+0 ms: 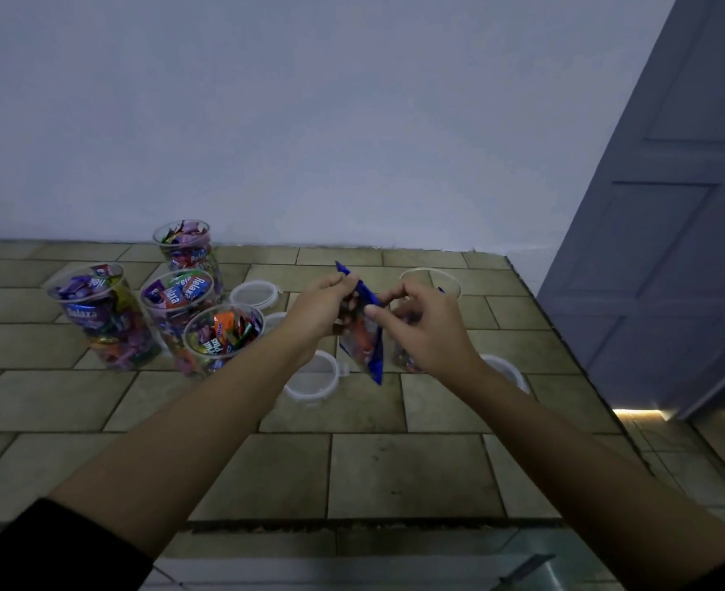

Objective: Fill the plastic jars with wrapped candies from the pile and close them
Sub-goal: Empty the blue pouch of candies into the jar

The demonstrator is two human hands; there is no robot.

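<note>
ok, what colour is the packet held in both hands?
The packet is blue, with orange-red print on its face; seen in the head view, dimly lit.

Four clear plastic jars (109,330) stand upright, clustered on the left of the tiled counter (395,471), lidless and packed with colourful wrapped candies (224,324). A fifth jar (448,285) (holding only a few candies at its bottom) stands to the right. White lids (314,379) lie flat between them. A blue candy bag (363,330) hangs tilted, held aloft at centre

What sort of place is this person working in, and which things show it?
Probably a room in a home: a tiled counter against a plain wall, with a panelled door at the right.
</note>
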